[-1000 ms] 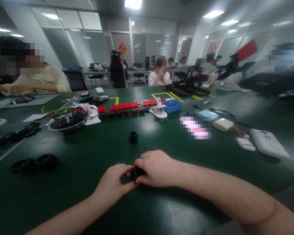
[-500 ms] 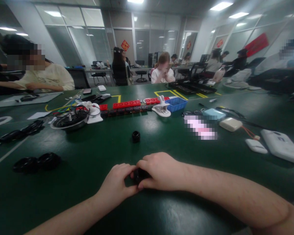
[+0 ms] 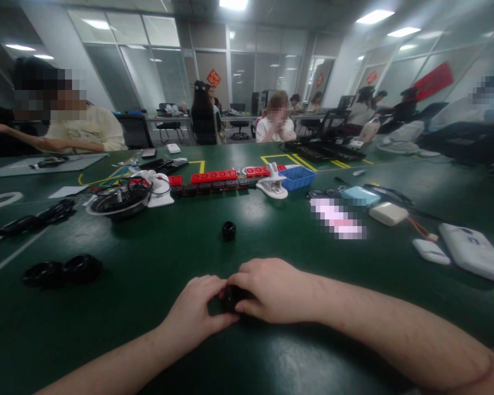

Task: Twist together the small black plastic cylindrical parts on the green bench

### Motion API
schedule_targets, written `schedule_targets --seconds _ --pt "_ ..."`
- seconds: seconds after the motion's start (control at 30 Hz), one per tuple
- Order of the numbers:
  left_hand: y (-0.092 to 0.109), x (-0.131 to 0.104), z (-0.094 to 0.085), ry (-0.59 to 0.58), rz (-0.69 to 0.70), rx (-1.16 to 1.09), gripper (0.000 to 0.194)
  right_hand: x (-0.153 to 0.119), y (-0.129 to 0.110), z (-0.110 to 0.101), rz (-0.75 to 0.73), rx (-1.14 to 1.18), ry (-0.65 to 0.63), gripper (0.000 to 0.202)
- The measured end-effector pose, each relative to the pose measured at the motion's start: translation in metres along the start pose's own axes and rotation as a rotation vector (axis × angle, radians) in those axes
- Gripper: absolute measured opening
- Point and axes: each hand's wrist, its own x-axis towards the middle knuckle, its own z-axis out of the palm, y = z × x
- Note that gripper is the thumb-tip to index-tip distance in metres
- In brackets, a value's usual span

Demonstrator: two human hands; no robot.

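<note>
In the head view, my left hand (image 3: 200,304) and my right hand (image 3: 267,291) meet near the front of the green table. Between them is a small dark, rounded object (image 3: 231,298), mostly covered by my fingers. My left thumb and fingertips close on its left side, while the right fingers wrap over it from above and the right. Just beyond the hands stands a small black ring-shaped roll (image 3: 229,231). Two larger black coils (image 3: 82,269) lie side by side to the left. What material the held object is made of cannot be made out.
A metal bowl of black cables (image 3: 119,204) sits at back left, beside a white clip stand. Red and black strips (image 3: 214,175) run toward a white clip base (image 3: 273,184) and a blue bin (image 3: 297,178). Phones and power banks (image 3: 389,214) lie right. Other people sit around.
The right hand has shifted slightly, its thumb and fingers a little further round the dark object. My left hand stays nearly in place. The camera view has moved a little.
</note>
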Motion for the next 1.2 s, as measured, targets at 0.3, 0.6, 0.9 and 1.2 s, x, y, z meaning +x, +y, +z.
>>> schedule_targets --seconds 0.3,0.6,0.9,1.2 --pt "-0.001 -0.001 0.000 0.000 0.005 -0.001 0.023 0.003 0.000 -0.003 -0.015 0.011 -0.015 0.030" --pt "0.004 -0.001 -0.004 -0.007 -0.018 -0.025 0.025 0.003 0.003 -0.005 0.041 0.094 -0.034 0.033" --pt "0.005 -0.001 -0.005 -0.015 -0.028 -0.025 0.028 0.003 0.001 -0.003 0.132 -0.002 -0.012 0.040" --pt "0.001 -0.001 -0.002 -0.006 -0.008 -0.037 0.027 -0.001 0.000 -0.014 0.111 -0.105 -0.147 0.054"
